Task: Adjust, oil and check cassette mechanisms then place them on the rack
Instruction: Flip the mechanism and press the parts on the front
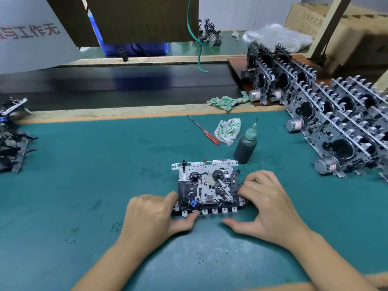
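Head view. Cassette mech [206, 186] lies flat on the green mat [84, 164], between my two hands, reels facing up.

L hand [154, 215]: fingers curled over the mech's left edge, thumb under the tabbed front strip, so I'm grasping the mech to steady it. R hand [270, 206]: fingertips bent down onto the mech's right-side parts, thumb stretched flat on the mat along the front edge. Looks like pressing or pinching a small lever there, but my fingers hide the contact, so can't say exactly which part.

Step in hand, as I judge it: adjust/check, working the right-side linkage by hand. No tool is held.

Oil bottle [245, 147] stands just beyond my R hand, nozzle up, close behind the mech's far right corner. Red-handled screwdriver [204, 131] lies further out, beside a crumpled cloth [227, 131]. Rack of finished mechs [340, 122] stands to the right of my R hand, well apart.

Next move prob. calls for: L hand keeps the mech pinned, R hand lets go and reaches forward for the bottle, then puts the nozzle tip onto the pivots. Careful: the bottle sits close to the mech and is easy to knock over.
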`<state>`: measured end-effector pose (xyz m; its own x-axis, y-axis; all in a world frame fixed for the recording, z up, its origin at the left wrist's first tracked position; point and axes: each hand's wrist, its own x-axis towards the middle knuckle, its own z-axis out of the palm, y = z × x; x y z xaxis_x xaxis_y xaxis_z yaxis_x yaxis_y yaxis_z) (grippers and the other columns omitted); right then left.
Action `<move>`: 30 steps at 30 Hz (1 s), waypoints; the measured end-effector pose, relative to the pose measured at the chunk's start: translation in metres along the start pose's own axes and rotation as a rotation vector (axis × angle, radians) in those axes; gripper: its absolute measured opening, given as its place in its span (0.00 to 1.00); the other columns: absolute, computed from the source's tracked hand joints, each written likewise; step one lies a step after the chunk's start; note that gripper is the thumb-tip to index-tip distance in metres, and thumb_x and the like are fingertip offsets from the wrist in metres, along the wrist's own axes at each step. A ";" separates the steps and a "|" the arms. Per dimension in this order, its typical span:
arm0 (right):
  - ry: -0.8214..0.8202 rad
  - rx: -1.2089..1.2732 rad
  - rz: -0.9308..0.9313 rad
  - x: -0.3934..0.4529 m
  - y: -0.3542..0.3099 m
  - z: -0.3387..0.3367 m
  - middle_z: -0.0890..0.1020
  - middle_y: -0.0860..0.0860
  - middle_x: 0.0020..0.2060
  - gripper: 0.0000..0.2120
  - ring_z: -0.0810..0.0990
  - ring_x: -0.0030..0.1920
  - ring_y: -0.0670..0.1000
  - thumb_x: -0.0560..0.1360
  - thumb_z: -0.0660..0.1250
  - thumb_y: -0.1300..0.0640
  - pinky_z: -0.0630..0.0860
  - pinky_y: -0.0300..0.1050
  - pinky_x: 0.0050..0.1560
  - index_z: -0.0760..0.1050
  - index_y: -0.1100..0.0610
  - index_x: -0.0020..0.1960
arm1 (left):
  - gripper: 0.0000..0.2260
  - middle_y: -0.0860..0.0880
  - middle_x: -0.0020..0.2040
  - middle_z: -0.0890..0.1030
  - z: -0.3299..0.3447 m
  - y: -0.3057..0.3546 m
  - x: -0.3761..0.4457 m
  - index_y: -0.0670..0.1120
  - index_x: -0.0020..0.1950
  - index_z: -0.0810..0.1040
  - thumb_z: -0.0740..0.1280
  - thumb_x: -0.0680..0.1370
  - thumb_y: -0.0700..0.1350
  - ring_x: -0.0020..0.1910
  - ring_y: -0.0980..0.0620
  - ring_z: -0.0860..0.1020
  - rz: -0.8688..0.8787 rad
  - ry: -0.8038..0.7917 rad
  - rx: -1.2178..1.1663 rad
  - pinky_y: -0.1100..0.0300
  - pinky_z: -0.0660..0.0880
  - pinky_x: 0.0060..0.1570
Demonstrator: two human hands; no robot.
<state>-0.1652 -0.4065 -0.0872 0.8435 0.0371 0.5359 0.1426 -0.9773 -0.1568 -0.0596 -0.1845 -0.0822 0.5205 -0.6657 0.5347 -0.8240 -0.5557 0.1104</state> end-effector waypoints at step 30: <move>0.013 -0.004 0.050 0.001 -0.005 0.004 0.72 0.47 0.25 0.25 0.73 0.35 0.51 0.67 0.66 0.36 0.66 0.49 0.55 0.69 0.57 0.29 | 0.28 0.50 0.16 0.63 0.002 0.011 -0.002 0.48 0.25 0.63 0.60 0.67 0.72 0.14 0.49 0.66 -0.138 -0.004 -0.093 0.63 0.61 0.17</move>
<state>-0.1631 -0.4010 -0.0897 0.8427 -0.0148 0.5382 0.0979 -0.9787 -0.1802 -0.0688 -0.1902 -0.0841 0.6313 -0.5880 0.5057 -0.7614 -0.5938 0.2600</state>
